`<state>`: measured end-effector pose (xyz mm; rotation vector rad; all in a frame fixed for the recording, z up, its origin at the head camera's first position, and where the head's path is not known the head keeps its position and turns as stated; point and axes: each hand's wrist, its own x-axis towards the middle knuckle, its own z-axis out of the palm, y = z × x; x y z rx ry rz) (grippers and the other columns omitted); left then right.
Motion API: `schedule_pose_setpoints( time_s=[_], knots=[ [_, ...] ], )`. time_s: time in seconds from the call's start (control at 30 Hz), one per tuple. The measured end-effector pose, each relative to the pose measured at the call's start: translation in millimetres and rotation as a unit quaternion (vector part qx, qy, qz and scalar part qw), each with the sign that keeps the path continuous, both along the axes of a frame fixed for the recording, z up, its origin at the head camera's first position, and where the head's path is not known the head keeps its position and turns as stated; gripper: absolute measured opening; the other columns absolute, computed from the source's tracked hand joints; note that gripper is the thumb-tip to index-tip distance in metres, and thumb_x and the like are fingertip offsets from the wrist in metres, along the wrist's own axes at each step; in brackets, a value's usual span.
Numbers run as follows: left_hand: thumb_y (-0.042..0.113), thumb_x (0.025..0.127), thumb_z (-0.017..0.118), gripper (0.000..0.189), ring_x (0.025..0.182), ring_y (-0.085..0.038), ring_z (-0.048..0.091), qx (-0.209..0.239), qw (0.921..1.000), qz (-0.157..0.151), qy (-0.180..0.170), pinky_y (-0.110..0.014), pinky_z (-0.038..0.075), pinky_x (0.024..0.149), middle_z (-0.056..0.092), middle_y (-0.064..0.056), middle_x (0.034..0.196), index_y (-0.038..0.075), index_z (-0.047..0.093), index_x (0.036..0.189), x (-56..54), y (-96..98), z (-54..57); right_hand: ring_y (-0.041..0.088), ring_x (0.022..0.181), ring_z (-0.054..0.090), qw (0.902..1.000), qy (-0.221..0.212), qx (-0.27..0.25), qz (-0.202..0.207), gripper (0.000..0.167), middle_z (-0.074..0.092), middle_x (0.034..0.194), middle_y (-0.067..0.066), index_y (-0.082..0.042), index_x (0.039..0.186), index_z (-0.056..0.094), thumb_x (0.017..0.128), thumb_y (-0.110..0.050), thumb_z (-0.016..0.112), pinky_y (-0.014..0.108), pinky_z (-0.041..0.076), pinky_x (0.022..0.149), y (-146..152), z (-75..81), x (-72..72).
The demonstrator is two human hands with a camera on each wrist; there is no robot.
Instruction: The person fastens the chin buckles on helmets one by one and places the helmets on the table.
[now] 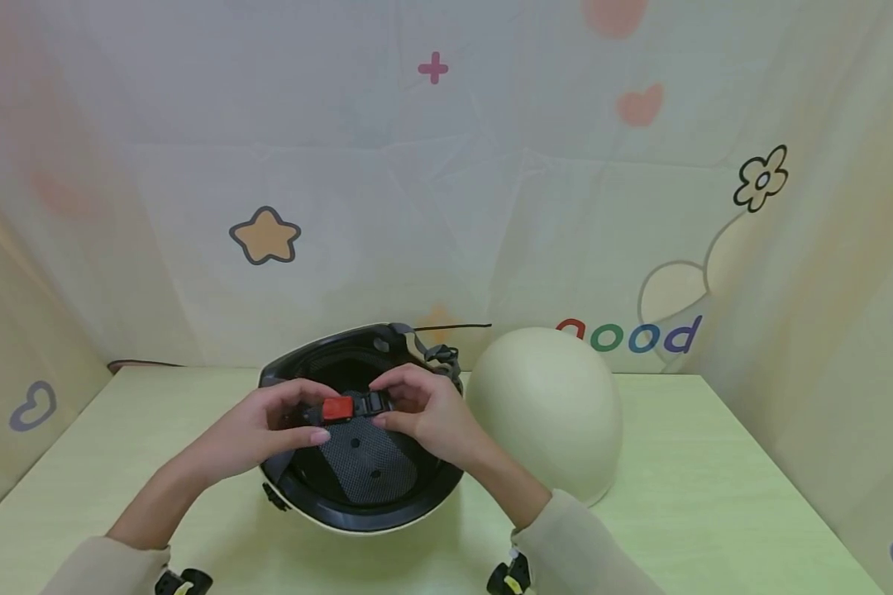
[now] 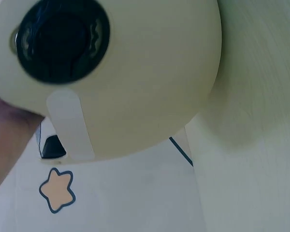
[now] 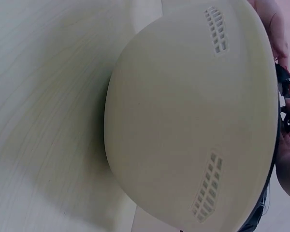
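A helmet (image 1: pixel 360 519) rests upside down on the table, its black lining and mesh padding facing up. Over its opening, a chin-strap buckle (image 1: pixel 338 408) with a red part and black ends stretches between both hands. My left hand (image 1: pixel 268 423) holds the buckle's red side, thumb below and fingers above. On the other side, my right hand (image 1: pixel 433 413) pinches its black end between thumb and fingers. The right wrist view shows the cream outer shell (image 3: pixel 188 116) with two vent grilles, the buckle at the rim. In the left wrist view, a round black dial (image 2: pixel 63 41) sits on the shell.
A smooth cream dome (image 1: pixel 545 413) stands on the pale green table (image 1: pixel 714 496) close to the helmet's right side. Dark strap parts (image 1: pixel 442 355) hang at the helmet's back right rim. Behind the table hangs a printed curtain (image 1: pixel 446 207).
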<state>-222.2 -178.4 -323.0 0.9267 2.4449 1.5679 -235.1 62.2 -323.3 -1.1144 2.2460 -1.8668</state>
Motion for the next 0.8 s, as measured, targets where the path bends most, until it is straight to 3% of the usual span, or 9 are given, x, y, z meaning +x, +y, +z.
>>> schedule_pose_setpoints(
  time_s=[0.17,0.43,0.8],
  knots=[
    [0.014,0.083,0.068,0.031,0.08,-0.022,0.054,-0.025,0.9975,0.047,0.047,-0.026,0.047,0.067,0.059,-0.009,0.1,0.005,0.058,0.11,0.0,6.7,-1.8,0.014,0.082,0.06,0.9998,-0.004,0.021,-0.003,0.029,0.057,0.099,0.018,0.007,0.105,0.058,0.077,0.007,0.067,0.025,0.051,0.073,2.2,-1.4,-0.8],
    [0.013,0.084,0.066,0.028,0.078,-0.019,0.056,-0.016,0.9966,0.06,0.054,-0.026,0.05,0.069,0.059,-0.01,0.102,0.004,0.059,0.11,3.2,10.7,0.7,0.017,0.087,0.061,0.9989,-0.004,0.047,0.003,0.027,0.063,0.098,0.015,0.004,0.106,0.061,0.08,0.0,0.068,0.028,0.05,0.077,8.7,-3.8,-3.9],
    [0.015,0.084,0.067,0.024,0.08,-0.019,0.055,-0.019,0.9917,0.1,0.079,-0.026,0.049,0.069,0.062,-0.006,0.1,0.006,0.061,0.106,8.7,16.0,0.9,0.016,0.085,0.06,0.9979,0.008,0.064,-0.005,0.027,0.063,0.097,0.012,0.001,0.106,0.062,0.081,-0.004,0.068,0.032,0.05,0.078,13.0,-5.0,-2.2]
  ],
)
